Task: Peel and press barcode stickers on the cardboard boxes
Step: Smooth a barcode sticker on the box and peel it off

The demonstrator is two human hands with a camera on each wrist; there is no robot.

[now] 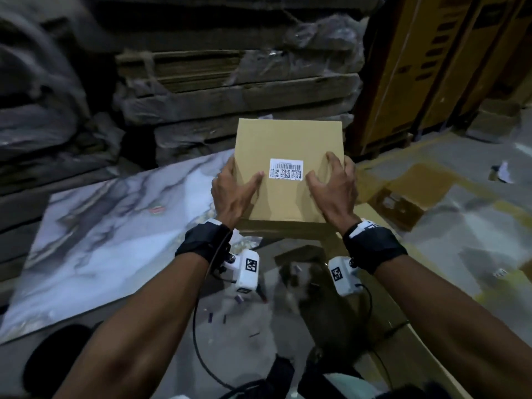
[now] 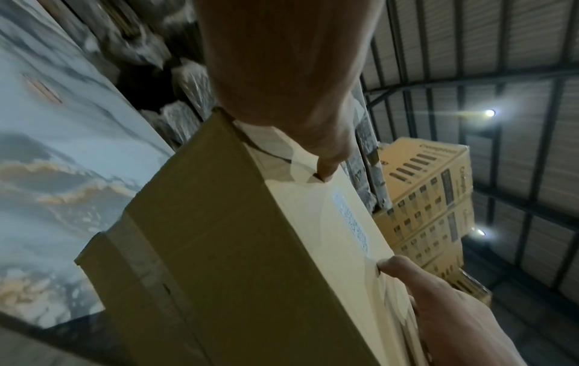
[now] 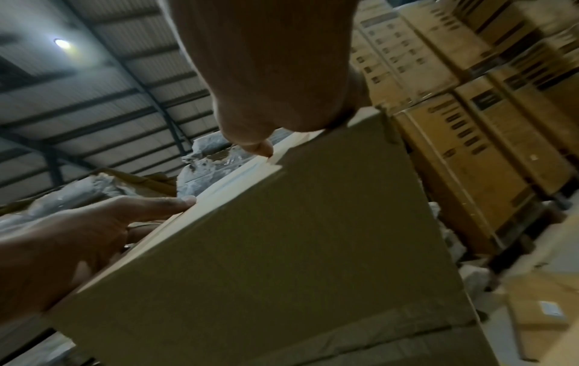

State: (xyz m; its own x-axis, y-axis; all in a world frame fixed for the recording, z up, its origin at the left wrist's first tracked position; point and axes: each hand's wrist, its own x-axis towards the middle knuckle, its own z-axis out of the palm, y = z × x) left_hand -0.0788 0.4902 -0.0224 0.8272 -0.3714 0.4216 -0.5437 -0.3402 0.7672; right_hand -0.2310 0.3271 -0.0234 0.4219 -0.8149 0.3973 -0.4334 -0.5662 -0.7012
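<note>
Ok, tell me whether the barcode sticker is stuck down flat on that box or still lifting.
Stuck flat. The barcode sticker lies flush on the cardboard box top, no raised corner visible; neither hand touches it.

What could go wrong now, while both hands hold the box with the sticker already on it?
1. The left hand and right hand hold the cardboard box only at its side edges, so it may slip.
2. Neither hand touches the barcode sticker, so any poorly pressed corner may lift.
3. Scraps litter the floor below, so the feet may slip.
</note>
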